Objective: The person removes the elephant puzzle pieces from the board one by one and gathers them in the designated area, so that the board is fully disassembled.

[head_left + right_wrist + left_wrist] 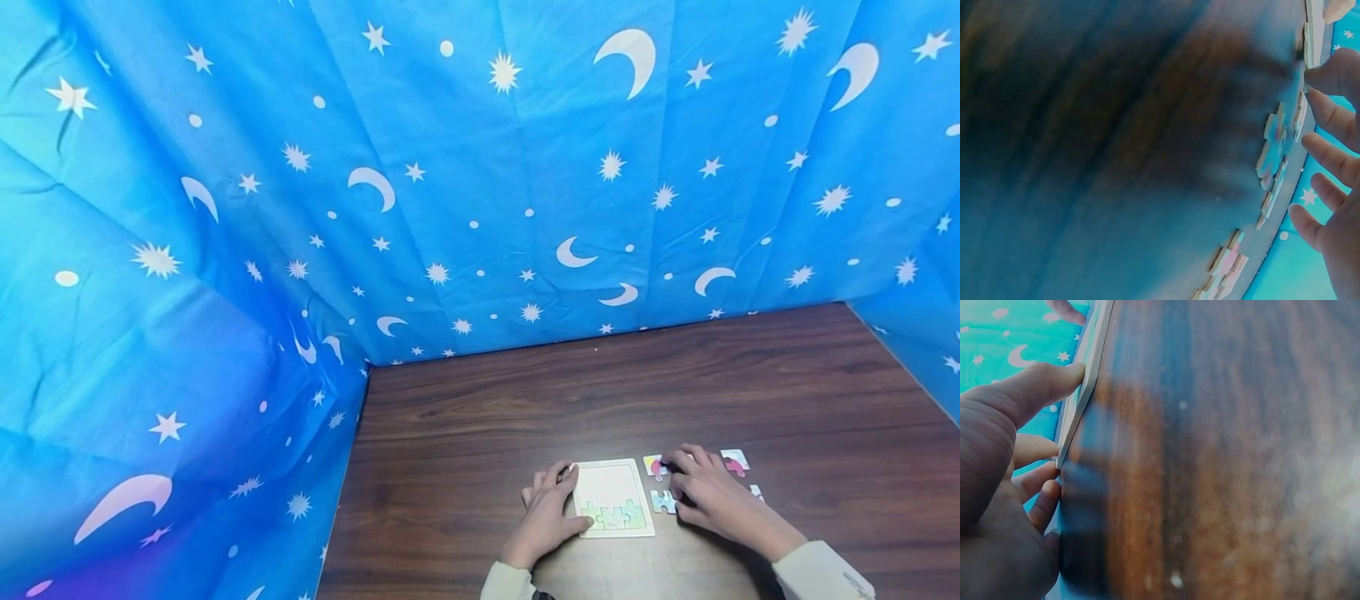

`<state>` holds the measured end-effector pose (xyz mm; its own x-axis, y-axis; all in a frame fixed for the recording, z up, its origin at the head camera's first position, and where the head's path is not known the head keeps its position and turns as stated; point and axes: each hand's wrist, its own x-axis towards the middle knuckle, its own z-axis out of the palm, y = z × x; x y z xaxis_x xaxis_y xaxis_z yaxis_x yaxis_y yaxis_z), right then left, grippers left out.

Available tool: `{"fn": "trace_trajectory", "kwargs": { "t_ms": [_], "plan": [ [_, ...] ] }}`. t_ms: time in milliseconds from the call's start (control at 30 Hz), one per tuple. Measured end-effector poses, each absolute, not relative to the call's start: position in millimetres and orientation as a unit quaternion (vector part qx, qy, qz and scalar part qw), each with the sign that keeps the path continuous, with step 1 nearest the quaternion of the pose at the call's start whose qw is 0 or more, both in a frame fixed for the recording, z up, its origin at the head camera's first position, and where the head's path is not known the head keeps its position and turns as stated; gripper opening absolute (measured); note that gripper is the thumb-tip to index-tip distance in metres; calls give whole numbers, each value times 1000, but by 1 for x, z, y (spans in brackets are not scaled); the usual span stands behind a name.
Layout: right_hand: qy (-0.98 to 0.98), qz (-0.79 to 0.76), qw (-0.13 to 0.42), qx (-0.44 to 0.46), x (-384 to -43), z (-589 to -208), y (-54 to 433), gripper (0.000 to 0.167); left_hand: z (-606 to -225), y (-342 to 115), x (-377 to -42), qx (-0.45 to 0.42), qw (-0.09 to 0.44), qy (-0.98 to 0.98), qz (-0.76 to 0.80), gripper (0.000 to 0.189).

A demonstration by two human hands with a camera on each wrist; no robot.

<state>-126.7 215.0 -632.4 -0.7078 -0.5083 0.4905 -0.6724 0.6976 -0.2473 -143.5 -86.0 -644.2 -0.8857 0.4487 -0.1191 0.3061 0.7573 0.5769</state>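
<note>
So, a square, cream-white jigsaw tray (611, 485) lies between two sets of fingers

The left hand (547, 515) grips the tray's left side, thumb on the frame, other fingers curved against its outer edge. Just right of that thumb, interlocking pale-green jigsaw pieces (615, 516) line the tray's near side. The right hand (716, 496) has loosely bent fingers over loose pieces; whether thumb and index pinch one, I cannot tell. By its fingertips lie a yellow-and-pink jigsaw piece (650, 462) and a pale-blue jigsaw piece (662, 502); beyond its knuckles, a red-and-white jigsaw piece (737, 460). Beneath all fingers spreads a dark-brown, wood-grained worktop (465, 442); farther out hangs blue, star-and-moon-printed fabric (465, 150).
</note>
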Motion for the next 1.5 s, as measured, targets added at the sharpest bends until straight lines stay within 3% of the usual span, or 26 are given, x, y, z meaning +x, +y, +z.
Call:
{"fn": "trace_trajectory", "kwargs": {
  "t_ms": [300,567,800,1200,1500],
  "plan": [
    [-902,210,198,321,-126,-637,216,35,-645,-86,-143,206,116,930,281,80],
    [-912,207,184,302,-122,-635,202,24,-646,-84,-142,198,118,932,281,81],
    [-904,204,183,328,-118,-640,180,35,-646,-83,-142,191,111,938,268,81],
    [-906,218,152,330,-116,-633,167,31,-643,-78,-137,198,90,948,231,86],
    [-910,210,153,322,-116,-636,166,34,-644,-61,-128,184,43,971,143,90]
  ]
}}
